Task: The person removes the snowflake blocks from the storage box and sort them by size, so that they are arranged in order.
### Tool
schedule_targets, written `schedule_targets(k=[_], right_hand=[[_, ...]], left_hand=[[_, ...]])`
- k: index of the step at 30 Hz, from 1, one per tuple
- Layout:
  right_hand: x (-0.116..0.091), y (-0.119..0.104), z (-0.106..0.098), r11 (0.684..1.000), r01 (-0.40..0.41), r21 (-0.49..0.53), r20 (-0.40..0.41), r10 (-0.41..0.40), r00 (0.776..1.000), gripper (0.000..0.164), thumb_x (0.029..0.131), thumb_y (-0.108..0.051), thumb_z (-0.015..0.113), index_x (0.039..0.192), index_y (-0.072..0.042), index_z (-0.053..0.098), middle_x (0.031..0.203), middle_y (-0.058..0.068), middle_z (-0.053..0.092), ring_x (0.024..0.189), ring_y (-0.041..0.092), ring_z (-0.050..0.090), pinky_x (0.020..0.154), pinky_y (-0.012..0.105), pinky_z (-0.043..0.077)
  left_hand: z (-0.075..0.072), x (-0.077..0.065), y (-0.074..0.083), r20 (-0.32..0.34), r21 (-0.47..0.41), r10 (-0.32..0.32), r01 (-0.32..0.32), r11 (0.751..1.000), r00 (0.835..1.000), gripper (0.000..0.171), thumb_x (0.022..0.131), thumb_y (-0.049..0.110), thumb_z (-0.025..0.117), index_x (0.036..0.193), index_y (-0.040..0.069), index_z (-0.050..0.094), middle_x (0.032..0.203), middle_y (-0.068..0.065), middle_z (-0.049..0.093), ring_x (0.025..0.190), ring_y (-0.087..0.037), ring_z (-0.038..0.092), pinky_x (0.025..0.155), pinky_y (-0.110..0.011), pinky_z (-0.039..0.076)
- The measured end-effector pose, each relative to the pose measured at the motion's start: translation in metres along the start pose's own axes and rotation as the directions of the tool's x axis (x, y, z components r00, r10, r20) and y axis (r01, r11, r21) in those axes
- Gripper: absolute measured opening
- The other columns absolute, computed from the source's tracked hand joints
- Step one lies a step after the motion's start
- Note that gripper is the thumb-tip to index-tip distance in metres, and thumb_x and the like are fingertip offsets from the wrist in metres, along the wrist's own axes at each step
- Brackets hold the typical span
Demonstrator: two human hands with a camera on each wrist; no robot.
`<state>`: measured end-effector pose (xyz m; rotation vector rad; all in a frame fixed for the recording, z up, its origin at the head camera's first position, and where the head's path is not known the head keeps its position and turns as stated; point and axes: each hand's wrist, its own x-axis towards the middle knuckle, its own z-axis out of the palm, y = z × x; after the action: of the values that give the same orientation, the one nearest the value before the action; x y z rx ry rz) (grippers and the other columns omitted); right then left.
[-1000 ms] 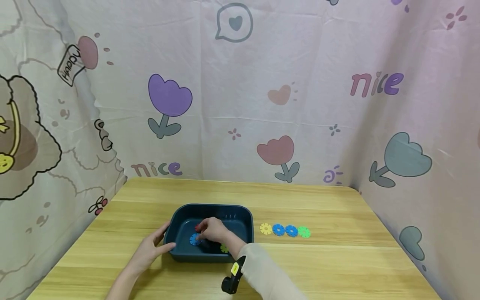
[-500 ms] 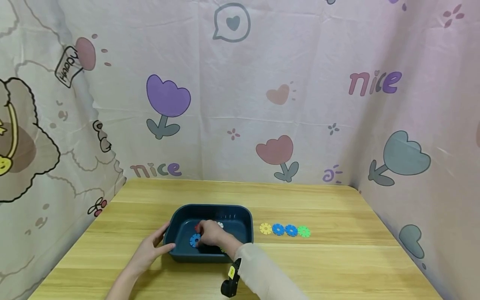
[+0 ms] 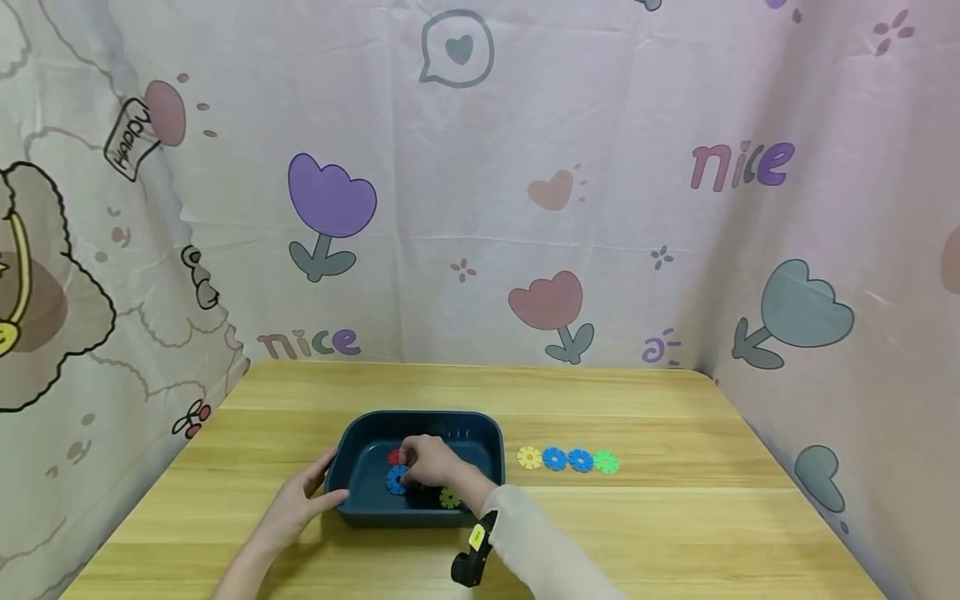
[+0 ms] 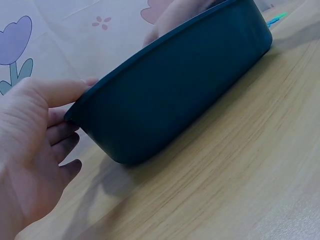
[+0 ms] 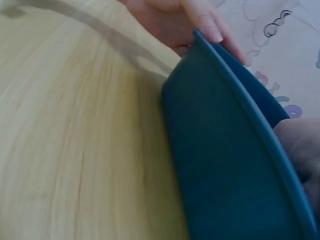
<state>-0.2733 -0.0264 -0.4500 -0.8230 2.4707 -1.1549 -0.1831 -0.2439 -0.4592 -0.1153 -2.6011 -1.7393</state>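
Observation:
A dark teal plastic basin sits on the table with a few notched snowflake discs inside. My left hand grips its left end, thumb over the rim and the other fingers outside, as the left wrist view also shows. Inside the basin, my right hand pinches the right edge of a blue snowflake disc, which looks slightly tilted. Just behind that lies a red disc, partly covered by the fingers. A green disc rests below the right wrist. In the right wrist view the basin wall hides the fingertips.
Right of the basin, a yellow disc, two blue discs and a light green disc lie in a row on the wooden table. A patterned curtain hangs behind the table and along its sides.
The right hand dipped lower, then rose a little. The blue disc has shifted slightly right with its fingers. A white disc seen half a second ago is now hidden. The left hand stays put.

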Motion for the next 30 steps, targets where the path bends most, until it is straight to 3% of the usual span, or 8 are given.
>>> schedule_targets(k=[7, 13, 17, 22, 25, 30], right_hand=[[-0.006, 0.005, -0.017, 0.988, -0.015, 0.151, -0.029, 0.020, 0.999, 0.016, 0.079, 0.003, 0.069, 0.087, -0.004, 0.057, 0.069, 0.001, 0.057, 0.055, 0.013, 0.059, 0.050, 0.026, 0.051], [-0.018, 0.006, -0.037, 0.968, -0.032, 0.247, -0.051, 0.046, 0.998, 0.015, 0.080, 0.002, 0.069, 0.089, -0.002, 0.057, 0.070, 0.007, 0.056, 0.059, 0.023, 0.062, 0.056, 0.037, 0.054], [-0.026, 0.010, -0.050, 0.951, -0.011, 0.308, -0.051, 0.028, 0.998, 0.015, 0.082, 0.003, 0.067, 0.092, 0.000, 0.056, 0.071, 0.007, 0.056, 0.060, 0.022, 0.061, 0.061, 0.043, 0.054], [-0.035, 0.019, -0.064, 0.930, 0.025, 0.366, -0.065, -0.002, 0.998, 0.014, 0.084, 0.004, 0.064, 0.095, 0.003, 0.056, 0.071, 0.007, 0.055, 0.058, 0.017, 0.059, 0.063, 0.044, 0.055], [-0.042, 0.025, -0.073, 0.919, 0.044, 0.392, -0.081, -0.013, 0.997, 0.015, 0.084, 0.005, 0.062, 0.097, 0.006, 0.056, 0.071, 0.006, 0.055, 0.058, 0.016, 0.058, 0.062, 0.040, 0.055], [-0.057, 0.033, -0.091, 0.906, 0.046, 0.420, -0.108, 0.000, 0.994, 0.018, 0.086, 0.002, 0.061, 0.103, 0.007, 0.056, 0.075, 0.006, 0.057, 0.061, 0.015, 0.059, 0.063, 0.034, 0.055]], left_hand=[[0.000, -0.001, 0.001, 0.001, -0.007, 0.001, -0.001, 1.000, 1.000, 0.070, 0.088, 0.013, 0.063, 0.144, -0.004, 0.024, 0.147, -0.029, 0.020, 0.132, -0.048, 0.018, 0.102, -0.054, 0.024], [0.000, -0.002, 0.003, 0.007, -0.012, -0.002, 0.003, 1.000, 1.000, 0.070, 0.088, 0.013, 0.062, 0.145, -0.003, 0.024, 0.147, -0.028, 0.019, 0.132, -0.047, 0.017, 0.102, -0.054, 0.024], [0.000, -0.001, 0.003, 0.003, -0.014, -0.008, 0.008, 1.000, 1.000, 0.071, 0.088, 0.013, 0.063, 0.145, -0.002, 0.024, 0.147, -0.028, 0.020, 0.132, -0.047, 0.018, 0.102, -0.052, 0.026], [0.001, -0.001, 0.002, -0.020, 0.002, 0.000, 0.000, 1.000, 1.000, 0.069, 0.087, 0.013, 0.064, 0.144, -0.003, 0.027, 0.145, -0.028, 0.024, 0.131, -0.044, 0.023, 0.095, -0.025, 0.036], [0.001, -0.001, 0.002, -0.023, -0.010, 0.005, -0.006, 1.000, 1.000, 0.069, 0.087, 0.012, 0.064, 0.143, -0.004, 0.028, 0.145, -0.029, 0.024, 0.130, -0.044, 0.024, 0.085, -0.011, 0.034], [0.002, -0.001, 0.002, -0.020, -0.039, 0.010, -0.011, 0.999, 1.000, 0.069, 0.087, 0.011, 0.064, 0.143, -0.005, 0.026, 0.145, -0.029, 0.023, 0.131, -0.044, 0.023, 0.083, -0.009, 0.034]])
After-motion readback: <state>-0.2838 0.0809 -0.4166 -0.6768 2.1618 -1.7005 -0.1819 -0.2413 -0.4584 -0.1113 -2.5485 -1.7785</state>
